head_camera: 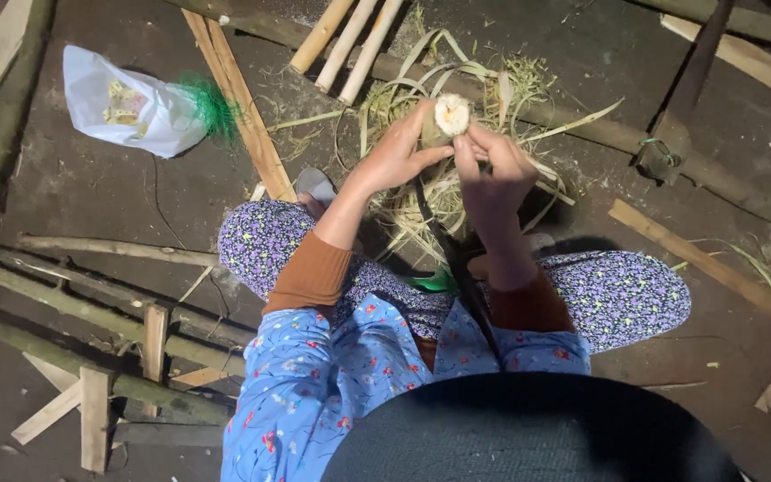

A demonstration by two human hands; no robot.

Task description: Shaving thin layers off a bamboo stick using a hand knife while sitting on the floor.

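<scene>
2 hands meet over a pale cut stalk end (451, 114): left hand (396, 153) wraps its fingers round the stalk from the side, right hand (493, 170) pinches its near edge, and a long dark blade (446, 245) runs back from under that hand toward the body. beneath both hands lies a heap of pale green strips (457, 85); well off beyond the left hand lies a white plastic bag (127, 107).

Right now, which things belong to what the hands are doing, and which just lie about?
In use: left hand, right hand, pale-ended stalk, dark blade, peeled strips.
Lying about: white bag, green netting, pale sticks, wooden planks.
</scene>
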